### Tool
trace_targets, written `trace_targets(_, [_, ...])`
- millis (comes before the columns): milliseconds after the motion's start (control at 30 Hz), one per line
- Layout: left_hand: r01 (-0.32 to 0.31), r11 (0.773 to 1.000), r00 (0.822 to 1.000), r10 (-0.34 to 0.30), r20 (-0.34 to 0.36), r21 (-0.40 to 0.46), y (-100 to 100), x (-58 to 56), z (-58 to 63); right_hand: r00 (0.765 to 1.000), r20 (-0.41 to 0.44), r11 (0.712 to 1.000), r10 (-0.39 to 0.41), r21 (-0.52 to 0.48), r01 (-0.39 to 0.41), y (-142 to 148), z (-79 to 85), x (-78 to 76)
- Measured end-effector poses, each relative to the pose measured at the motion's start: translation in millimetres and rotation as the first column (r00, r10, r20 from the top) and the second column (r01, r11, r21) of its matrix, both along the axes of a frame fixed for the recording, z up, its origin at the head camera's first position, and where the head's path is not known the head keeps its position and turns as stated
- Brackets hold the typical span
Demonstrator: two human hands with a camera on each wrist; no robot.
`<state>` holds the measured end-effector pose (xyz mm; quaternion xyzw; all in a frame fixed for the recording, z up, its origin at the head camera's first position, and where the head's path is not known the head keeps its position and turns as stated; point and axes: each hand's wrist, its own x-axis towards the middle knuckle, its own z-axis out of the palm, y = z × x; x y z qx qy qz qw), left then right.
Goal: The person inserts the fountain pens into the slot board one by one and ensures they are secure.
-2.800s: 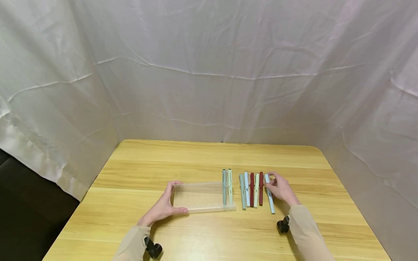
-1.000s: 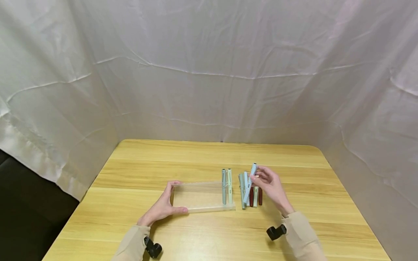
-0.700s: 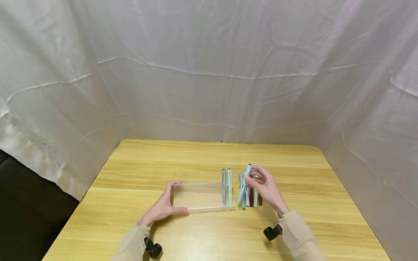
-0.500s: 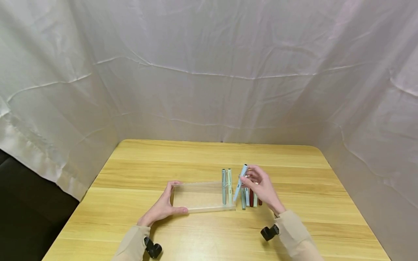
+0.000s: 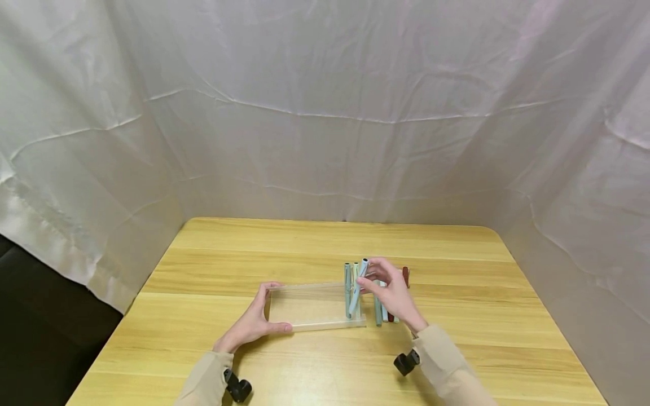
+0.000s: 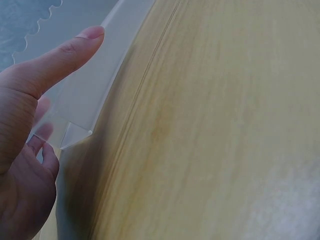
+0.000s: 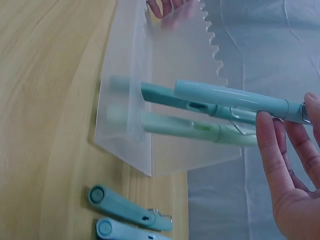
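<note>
My left hand [image 5: 254, 322] grips the left end of a clear plastic pen display stand [image 5: 307, 304], thumb along the front edge and fingers behind. In the left wrist view the stand's scalloped edge shows beside the thumb [image 6: 70, 55]. My right hand [image 5: 391, 294] pinches a light blue pen [image 5: 357, 298], tilted, above the stand's right end. Two capped pens rest in the stand there: a grey-green pen [image 7: 165, 95] and a pale green pen [image 7: 172, 125]. The held pen partly covers them in the head view.
Right of the stand, several pens lie side by side on the wooden table [image 5: 325, 366], partly hidden by my right hand: a grey-green pen [image 5: 378, 316], a blue one, and a dark red pen [image 5: 405, 274] among them. Pale curtains [image 5: 325, 141] surround the table.
The right hand has picked the light blue pen up from the right end of the row and carried it left, over the stand. The left hand and stand have stayed still.
</note>
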<state>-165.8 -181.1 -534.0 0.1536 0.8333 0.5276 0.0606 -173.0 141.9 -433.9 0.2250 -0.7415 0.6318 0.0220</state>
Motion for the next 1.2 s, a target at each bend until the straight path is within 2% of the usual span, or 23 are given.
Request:
trace_targets(300, [0.006, 1.000, 1.000, -0.006, -0.006, 0.007, 0, 0.7, 2.0, 0.999, -0.004, 0.998, -0.048, 0.034, 0.048, -14, -4.0, 3.7])
trace_targets(567, [0.005, 1.000, 1.000, -0.005, 0.001, 0.010, 0, 1.0, 1.7, 0.992, -0.010, 0.988, -0.124, 0.086, 0.125, -24, -7.4, 7.2])
trace_targets(733, [0.002, 1.000, 1.000, -0.002, 0.005, 0.012, 0, 0.7, 1.3, 0.981, -0.100, 0.976, -0.167, 0.123, 0.179, -28, -14.2, 7.0])
trace_targets(833, [-0.001, 1.000, 1.000, 0.001, 0.001, 0.012, 0, 0.5, 0.5, 0.965, -0.183, 0.967, -0.187, 0.136, 0.213, -33, -14.5, 9.4])
trace_targets(933, [-0.001, 1.000, 1.000, 0.001, -0.004, 0.013, 0, 0.2, -0.4, 0.943, -0.269, 0.961, -0.195, 0.140, 0.239, -36, -23.6, 6.9])
trace_targets(1100, [-0.001, 1.000, 1.000, 0.001, -0.008, 0.012, 1, 0.3, -0.8, 0.885, -0.424, 0.948, -0.192, 0.152, 0.279, -37, -42.7, -1.6])
trace_targets(1200, [-0.004, 1.000, 1.000, 0.004, -0.012, 0.008, 2, 1.7, 2.0, 0.851, -0.495, 0.940, -0.175, 0.173, 0.293, -37, -47.2, -3.7])
